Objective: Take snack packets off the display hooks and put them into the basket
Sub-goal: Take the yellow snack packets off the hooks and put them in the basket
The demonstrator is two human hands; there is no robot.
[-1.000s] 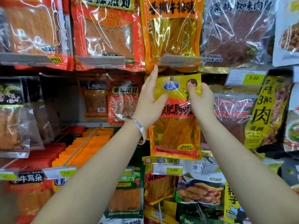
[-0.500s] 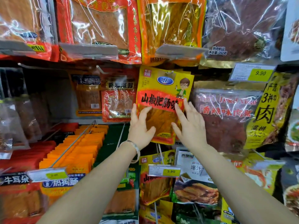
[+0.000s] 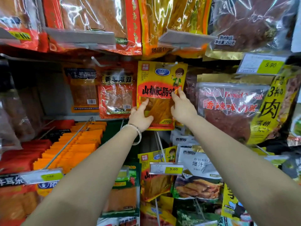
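A shop: rows of snack packets (image 3: 160, 93) hang from display hooks (image 3: 97, 61) above yellow price tags (image 3: 173, 169).

One view serves: a wide-angle camera worn on the person's head. It faces the hook display (image 3: 48, 95) nearly square on, near enough that the outstretched arms touch it, and packets fill the frame to every edge. Straight lines bow toward the margins, where the outer packets blur. Both forearms enter from the bottom corners and converge just above centre, where the left hand (image 3: 140, 117) and right hand (image 3: 183, 108) meet on the yellow packet (image 3: 156, 79). The price-tag rail (image 3: 81, 37) of the top row sits high in the frame.
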